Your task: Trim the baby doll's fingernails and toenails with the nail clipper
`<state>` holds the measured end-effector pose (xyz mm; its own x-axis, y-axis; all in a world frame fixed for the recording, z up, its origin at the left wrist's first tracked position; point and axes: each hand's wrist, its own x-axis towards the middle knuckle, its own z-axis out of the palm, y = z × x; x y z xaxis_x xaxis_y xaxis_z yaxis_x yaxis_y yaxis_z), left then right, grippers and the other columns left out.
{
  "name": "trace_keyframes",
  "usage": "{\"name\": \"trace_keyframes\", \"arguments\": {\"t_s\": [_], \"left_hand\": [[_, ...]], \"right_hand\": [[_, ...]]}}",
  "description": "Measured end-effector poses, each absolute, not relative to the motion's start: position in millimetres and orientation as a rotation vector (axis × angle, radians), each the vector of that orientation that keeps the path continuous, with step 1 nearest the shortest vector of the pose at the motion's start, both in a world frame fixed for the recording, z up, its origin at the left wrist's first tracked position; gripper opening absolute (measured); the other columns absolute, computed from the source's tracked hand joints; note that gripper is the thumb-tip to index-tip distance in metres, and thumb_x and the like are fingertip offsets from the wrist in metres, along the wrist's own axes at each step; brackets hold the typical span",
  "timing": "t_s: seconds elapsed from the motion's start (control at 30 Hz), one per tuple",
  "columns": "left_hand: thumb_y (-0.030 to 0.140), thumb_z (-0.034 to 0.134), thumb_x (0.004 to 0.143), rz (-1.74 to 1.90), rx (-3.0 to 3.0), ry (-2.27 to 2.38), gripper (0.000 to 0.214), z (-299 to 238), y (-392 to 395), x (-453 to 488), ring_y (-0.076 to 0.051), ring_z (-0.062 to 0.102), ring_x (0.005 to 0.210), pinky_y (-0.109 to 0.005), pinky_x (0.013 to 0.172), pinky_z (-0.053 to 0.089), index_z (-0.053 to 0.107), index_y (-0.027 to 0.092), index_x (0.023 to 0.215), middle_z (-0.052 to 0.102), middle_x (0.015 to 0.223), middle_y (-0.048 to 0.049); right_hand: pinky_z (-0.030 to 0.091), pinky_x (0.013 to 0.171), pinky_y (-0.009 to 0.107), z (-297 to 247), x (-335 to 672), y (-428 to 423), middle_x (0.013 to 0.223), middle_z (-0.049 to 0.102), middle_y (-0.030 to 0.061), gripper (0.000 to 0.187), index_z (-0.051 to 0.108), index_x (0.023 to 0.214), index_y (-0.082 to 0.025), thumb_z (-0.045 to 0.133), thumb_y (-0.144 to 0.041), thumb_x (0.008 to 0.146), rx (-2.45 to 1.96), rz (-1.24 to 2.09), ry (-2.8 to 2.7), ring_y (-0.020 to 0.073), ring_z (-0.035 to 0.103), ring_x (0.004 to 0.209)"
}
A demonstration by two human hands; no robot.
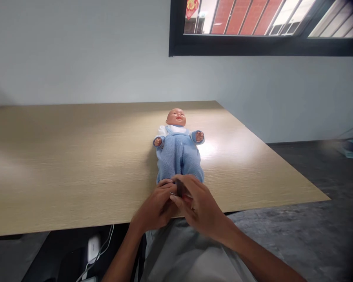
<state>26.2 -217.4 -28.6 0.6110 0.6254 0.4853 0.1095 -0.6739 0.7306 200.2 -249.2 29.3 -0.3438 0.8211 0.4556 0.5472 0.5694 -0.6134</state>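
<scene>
Bald plastic baby doll (179, 152), flat on its back on the broad, pale wood-grain table (76, 156), head away from us, legs towards the near edge! And it looks well dressed already: fuzzy light-blue fleece overalls (167, 160) over the body, white top (178, 129) on underneath, blue cuffs round both wrists. So the upper half seems done; whatever is left would be down at the lower legs, and those are hidden, so no verdict on the feet from here.

Here come the forearms, one from each lower corner, angling inward to meet at the trouser ends. Right hand (200, 207) sits a touch larger in view, back up, wrist bent in, thumb and forefinger apparently pinching a small dark strip (179, 188). Left hand (156, 205) lies close beside it, back up, fingers curled in and touching the right's fingertips; what they grip, I cannot tell. Smallest of all, a red scrap (187, 199) peeks out beneath the right hand, too little showing to name.
</scene>
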Motion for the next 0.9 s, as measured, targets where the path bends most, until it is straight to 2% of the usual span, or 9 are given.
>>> {"name": "trace_keyframes", "arguments": {"t_s": [0.1,0.17,0.27,0.4,0.53,0.6,0.73,0.9], "left_hand": [[0.021,0.056,0.098,1.019,2.176,0.59,0.011,-30,-218,24,-0.021,0.066,0.094,-0.047,0.112,0.039,0.06,0.018,0.108,0.072,0.099,-0.0065],[0.018,0.064,0.092,1.06,2.188,0.616,0.023,-31,-218,22,-0.024,0.066,0.108,-0.049,0.116,0.035,0.061,0.02,0.114,0.073,0.109,-0.0073],[0.012,0.066,0.087,1.119,2.234,0.655,0.033,-34,-218,17,-0.028,0.059,0.126,-0.05,0.116,0.037,0.061,0.021,0.119,0.071,0.123,-0.009],[0.008,0.063,0.087,1.146,2.315,0.717,0.032,-38,-217,15,-0.028,0.052,0.133,-0.049,0.115,0.041,0.063,0.021,0.117,0.065,0.134,-0.0098],[0.004,0.062,0.084,1.202,2.341,0.762,0.028,-39,-217,16,-0.028,0.049,0.133,-0.047,0.114,0.042,0.065,0.02,0.108,0.063,0.135,-0.0101],[0.004,0.064,0.083,1.224,2.333,0.781,0.026,-39,-217,17,-0.028,0.049,0.13,-0.046,0.113,0.044,0.066,0.019,0.105,0.064,0.132,-0.0095],[0.008,0.068,0.085,1.25,2.313,0.789,0.019,-39,-217,18,-0.025,0.052,0.117,-0.043,0.106,0.047,0.067,0.019,0.1,0.069,0.119,-0.0072],[0.011,0.069,0.087,1.25,2.285,0.764,0.013,-37,-216,18,-0.022,0.055,0.103,-0.037,0.096,0.05,0.068,0.018,0.098,0.071,0.11,-0.0063]], "right_hand": [[0.056,0.069,0.028,23,214,-252,0.091,0.068,0.0022,0.035,0.054,0.13,-0.023,0.062,-0.035,0.099,-1.093,0.551,-1.892,0.0162,0.066,0.076],[0.057,0.068,0.026,18,223,-255,0.088,0.068,0.0001,0.038,0.053,0.133,-0.024,0.063,-0.037,0.099,-1.064,0.605,-1.841,0.015,0.069,0.074],[0.06,0.073,0.026,7,232,-257,0.094,0.072,0.0021,0.04,0.046,0.137,-0.024,0.059,-0.035,0.102,-1.008,0.56,-1.91,0.0158,0.073,0.081],[0.062,0.082,0.03,-11,237,-259,0.107,0.072,0.0075,0.039,0.049,0.134,-0.022,0.061,-0.025,0.097,-0.945,0.364,-2.027,0.0197,0.074,0.094],[0.061,0.091,0.035,-19,236,-258,0.115,0.07,0.0125,0.044,0.049,0.137,-0.017,0.053,-0.009,0.094,-0.802,0.15,-2.139,0.0223,0.07,0.106],[0.061,0.092,0.036,-19,234,-256,0.113,0.07,0.0124,0.043,0.051,0.134,-0.015,0.052,-0.005,0.093,-0.704,0.071,-2.203,0.0213,0.069,0.104],[0.062,0.089,0.04,-24,234,-250,0.104,0.067,0.011,0.03,0.058,0.119,-0.013,0.052,-0.002,0.093,-0.531,-0.067,-2.254,0.0221,0.066,0.103],[0.062,0.089,0.044,-35,237,-246,0.108,0.063,0.0106,0.022,0.062,0.106,-0.014,0.061,0.001,0.089,-0.411,-0.167,-2.269,0.024,0.063,0.109]]}}
